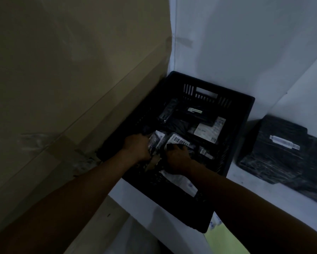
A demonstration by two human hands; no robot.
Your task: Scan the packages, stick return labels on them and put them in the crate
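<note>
Both hands (159,153) among packages (172,143) in crate (245,114) (cardboard box (62,79) alongside).

One crate (242,114), two hands (135,146) (177,160), one wrapped bundle (282,149) beside it.

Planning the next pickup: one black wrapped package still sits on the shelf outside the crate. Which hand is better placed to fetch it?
Probably the right hand. The black wrapped package lies right of the black crate, on that hand's side. The left hand is at the crate's left, beside the cardboard box, and would have to cross over.
</note>
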